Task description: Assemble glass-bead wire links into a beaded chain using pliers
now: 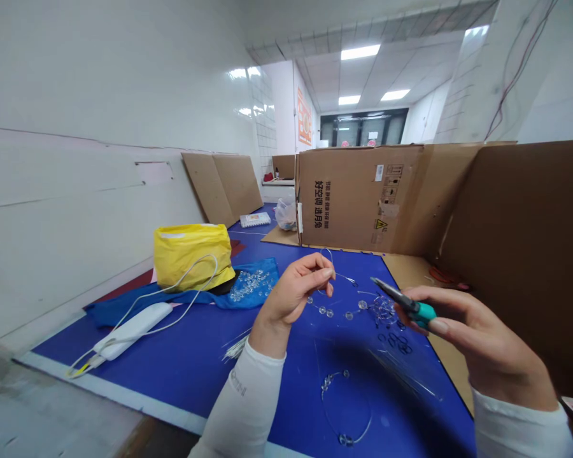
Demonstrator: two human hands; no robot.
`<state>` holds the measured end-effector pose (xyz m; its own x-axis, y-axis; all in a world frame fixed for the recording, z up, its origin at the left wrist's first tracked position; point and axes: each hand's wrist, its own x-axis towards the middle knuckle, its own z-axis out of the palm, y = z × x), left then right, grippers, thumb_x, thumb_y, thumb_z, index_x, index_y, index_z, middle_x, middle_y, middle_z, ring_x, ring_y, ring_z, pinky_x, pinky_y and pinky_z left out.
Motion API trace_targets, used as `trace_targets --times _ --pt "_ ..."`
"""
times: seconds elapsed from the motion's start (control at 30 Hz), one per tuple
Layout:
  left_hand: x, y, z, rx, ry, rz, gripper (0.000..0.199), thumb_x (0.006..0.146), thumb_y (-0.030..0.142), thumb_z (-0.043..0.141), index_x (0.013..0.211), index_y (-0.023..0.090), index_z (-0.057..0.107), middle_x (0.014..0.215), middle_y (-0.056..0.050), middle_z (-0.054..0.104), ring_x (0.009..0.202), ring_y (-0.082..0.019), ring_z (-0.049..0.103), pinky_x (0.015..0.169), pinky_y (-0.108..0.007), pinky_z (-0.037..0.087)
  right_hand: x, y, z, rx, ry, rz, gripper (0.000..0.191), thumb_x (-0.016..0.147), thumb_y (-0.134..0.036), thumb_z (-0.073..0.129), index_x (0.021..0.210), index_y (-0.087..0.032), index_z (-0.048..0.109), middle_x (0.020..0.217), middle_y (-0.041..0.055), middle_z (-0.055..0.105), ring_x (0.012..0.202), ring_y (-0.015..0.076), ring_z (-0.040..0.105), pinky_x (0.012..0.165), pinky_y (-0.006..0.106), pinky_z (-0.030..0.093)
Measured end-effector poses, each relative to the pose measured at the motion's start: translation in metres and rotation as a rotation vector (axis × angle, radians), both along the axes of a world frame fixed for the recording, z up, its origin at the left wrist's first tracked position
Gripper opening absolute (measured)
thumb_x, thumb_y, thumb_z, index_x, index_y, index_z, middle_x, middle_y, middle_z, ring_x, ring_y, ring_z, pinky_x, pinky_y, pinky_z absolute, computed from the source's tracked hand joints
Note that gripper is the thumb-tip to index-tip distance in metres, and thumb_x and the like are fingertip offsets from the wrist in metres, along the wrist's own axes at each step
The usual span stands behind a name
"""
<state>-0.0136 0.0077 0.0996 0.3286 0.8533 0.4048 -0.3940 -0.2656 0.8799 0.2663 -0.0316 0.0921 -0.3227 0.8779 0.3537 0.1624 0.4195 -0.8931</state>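
Observation:
My left hand (310,283) pinches a thin wire (346,278) whose short end points right and curls into a small hook. Part of the wire loops up above my fingers. My right hand (477,337) holds pliers (403,302) with dark jaws and teal grips, their tip just right of the wire end and apart from it. Below the hands lie clear beads on a wire (325,312) and a cluster of beads and wire (382,310). Dark rings (398,343) sit under the pliers. Nearer to me is a beaded wire loop (346,439).
On the left stand a yellow bag (191,254) and a white power bank (134,327) with a cable. Clear beads (251,285) lie on blue cloth. Loose wires (405,375) and a white bundle (236,346) rest on the blue table (191,369). Cardboard (363,197) walls the back and right.

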Motion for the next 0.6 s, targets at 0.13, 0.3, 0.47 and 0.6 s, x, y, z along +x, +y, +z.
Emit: trace_targets --times 0.13,0.3,0.47,0.6 --pt "0.000 0.001 0.000 0.048 0.041 0.083 0.019 0.081 0.029 0.075 0.078 0.015 0.062 0.074 0.002 0.058 0.062 -0.009 0.058 0.063 -0.024 0.044 0.000 -0.002 0.004 0.116 -0.202 -0.059 0.035 0.080 -0.049 0.075 0.104 -0.024 0.077 0.104 0.0104 0.076 0.093 0.0285 0.070 0.079 0.037 0.059" --pt "0.002 0.001 0.000 0.135 0.126 0.193 0.019 0.083 0.031 0.072 0.076 0.016 0.062 0.074 0.002 0.057 0.063 -0.009 0.056 0.063 -0.024 0.043 -0.012 -0.002 0.008 0.284 -0.410 -0.041 0.031 0.089 -0.047 0.064 0.109 -0.025 0.074 0.107 0.0085 0.076 0.096 0.0279 0.071 0.081 0.037 0.058" --pt "0.002 0.002 0.001 0.163 0.148 0.245 0.019 0.084 0.031 0.069 0.076 0.016 0.061 0.073 0.002 0.056 0.062 -0.009 0.055 0.062 -0.024 0.043 -0.015 -0.007 0.011 0.347 -0.487 -0.089 0.031 0.091 -0.046 0.062 0.111 -0.025 0.072 0.103 0.0074 0.076 0.091 0.0262 0.072 0.076 0.035 0.059" --pt "0.003 0.002 0.001 0.116 0.108 0.160 0.020 0.082 0.030 0.071 0.073 0.016 0.060 0.071 0.003 0.055 0.059 -0.008 0.054 0.060 -0.023 0.042 -0.004 -0.002 0.010 0.315 -0.384 -0.176 0.033 0.090 -0.048 0.063 0.112 -0.025 0.072 0.110 0.0074 0.076 0.097 0.0262 0.072 0.082 0.036 0.058"
